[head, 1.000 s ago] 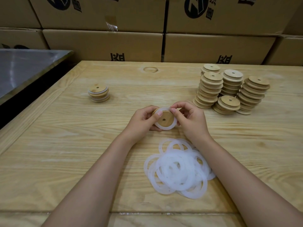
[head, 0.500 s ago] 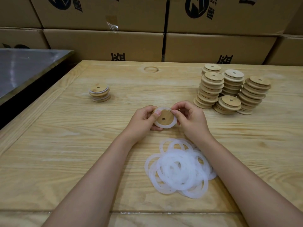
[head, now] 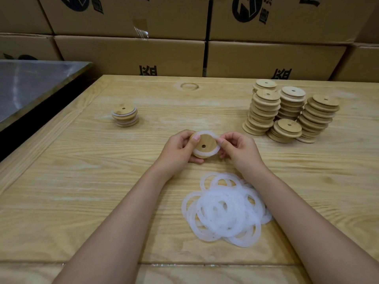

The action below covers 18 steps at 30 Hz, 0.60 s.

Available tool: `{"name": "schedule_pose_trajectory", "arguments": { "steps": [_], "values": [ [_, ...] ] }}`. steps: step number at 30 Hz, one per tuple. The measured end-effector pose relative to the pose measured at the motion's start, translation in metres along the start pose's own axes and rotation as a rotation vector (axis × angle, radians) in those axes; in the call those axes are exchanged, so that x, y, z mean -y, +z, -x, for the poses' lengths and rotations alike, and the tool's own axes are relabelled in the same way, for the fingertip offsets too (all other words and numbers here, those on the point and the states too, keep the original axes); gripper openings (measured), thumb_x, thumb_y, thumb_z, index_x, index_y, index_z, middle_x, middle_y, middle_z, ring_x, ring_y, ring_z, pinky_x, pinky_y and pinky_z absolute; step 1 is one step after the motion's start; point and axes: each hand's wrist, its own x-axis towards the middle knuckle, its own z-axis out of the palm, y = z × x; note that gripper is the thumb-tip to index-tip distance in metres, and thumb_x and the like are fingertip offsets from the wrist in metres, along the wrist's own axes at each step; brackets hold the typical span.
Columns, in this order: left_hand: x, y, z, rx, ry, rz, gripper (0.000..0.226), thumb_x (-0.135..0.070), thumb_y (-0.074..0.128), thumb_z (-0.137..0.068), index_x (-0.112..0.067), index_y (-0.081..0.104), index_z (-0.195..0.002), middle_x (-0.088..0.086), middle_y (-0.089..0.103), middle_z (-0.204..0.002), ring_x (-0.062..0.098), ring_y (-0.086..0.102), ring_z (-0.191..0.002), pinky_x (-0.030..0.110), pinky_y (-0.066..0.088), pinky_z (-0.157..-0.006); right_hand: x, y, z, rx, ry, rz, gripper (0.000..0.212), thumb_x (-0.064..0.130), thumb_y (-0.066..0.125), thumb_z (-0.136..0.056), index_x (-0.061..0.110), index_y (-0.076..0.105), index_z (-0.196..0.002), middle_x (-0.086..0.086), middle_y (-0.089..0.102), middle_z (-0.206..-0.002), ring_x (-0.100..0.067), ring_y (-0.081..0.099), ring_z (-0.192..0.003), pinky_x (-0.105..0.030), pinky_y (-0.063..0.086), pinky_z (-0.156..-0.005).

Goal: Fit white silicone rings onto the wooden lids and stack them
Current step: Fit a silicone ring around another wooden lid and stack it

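Observation:
Above the middle of the wooden table (head: 82,181), both hands hold one round wooden lid (head: 205,141) with a small centre hole. A white silicone ring (head: 207,133) lies around its raised part. My left hand (head: 180,148) grips the lid's left edge, thumb on top. My right hand (head: 240,150) pinches the ring at the lid's upper right. A pile of loose white rings (head: 225,210) lies near me between my forearms. At the left stands a short stack of ringed lids (head: 124,115). Tall stacks of bare lids (head: 287,111) stand at the right.
Cardboard boxes (head: 131,54) form a wall along the table's far edge. A grey metal surface (head: 30,83) lies to the left, across a dark gap. The table has a raised border along its left side.
The lid and both hands have stayed at nearly the same spot. My right fingers have shifted along the ring's upper right edge, and my left thumb now lies on the lid's top left.

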Motion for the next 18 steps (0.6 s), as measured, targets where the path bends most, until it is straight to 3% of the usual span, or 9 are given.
{"name": "schedule_pose_trajectory", "arguments": {
  "steps": [5, 18],
  "values": [
    [-0.0004, -0.0009, 0.0008, -0.050, 0.001, 0.062, 0.018, -0.021, 0.049, -0.098, -0.013, 0.066, -0.099, -0.003, 0.071, -0.084, 0.016, 0.071, -0.077, 0.028, 0.058, -0.060, 0.0012, 0.0006, -0.0014, 0.020, -0.008, -0.020, 0.013, 0.005, 0.062, -0.089, 0.011, 0.063, -0.078, 0.002, 0.064, -0.068, -0.004, 0.059, -0.058, -0.018, 0.050, -0.055],
    [-0.0045, -0.0029, 0.0000, -0.050, -0.027, 0.144, 0.020, -0.021, 0.047, -0.098, -0.009, 0.062, -0.104, 0.007, 0.067, -0.097, 0.015, 0.069, -0.087, 0.030, 0.058, -0.066, -0.0013, 0.0044, 0.0018, 0.074, 0.062, -0.058, 0.011, 0.010, 0.062, -0.090, 0.010, 0.066, -0.079, 0.003, 0.065, -0.064, -0.008, 0.059, -0.059, -0.020, 0.051, -0.057]
  ]
}}
